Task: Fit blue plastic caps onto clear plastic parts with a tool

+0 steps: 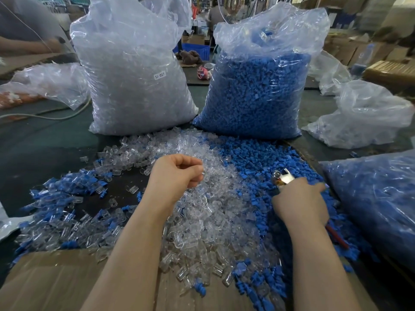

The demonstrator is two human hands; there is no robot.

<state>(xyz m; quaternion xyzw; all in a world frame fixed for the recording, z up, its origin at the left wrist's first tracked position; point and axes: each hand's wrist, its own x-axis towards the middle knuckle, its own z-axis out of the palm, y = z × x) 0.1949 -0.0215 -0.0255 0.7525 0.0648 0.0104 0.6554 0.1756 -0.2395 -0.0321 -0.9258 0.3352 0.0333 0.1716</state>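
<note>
Two hands: left hand point(177, 173) pinches clear part point(203, 173); right hand point(299, 203) grips tool point(283, 177).

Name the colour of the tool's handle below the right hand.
Red handle, seen in the head view.

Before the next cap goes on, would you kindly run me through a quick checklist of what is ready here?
1. Clear part in the left hand: ok, the fingertips pinch a small clear piece.
2. Tool in the right hand: ok, fingers are curled round its handles, metal head pointing away.
3. Blue cap in the tool's grip: cannot tell, the tip is too small to read.
4. Loose blue caps within reach: ok, the pile lies under the right hand.
5. Loose clear parts within reach: ok, heaped between the forearms.
6. Finished pieces kept apart: ok, spread on the left.
</note>
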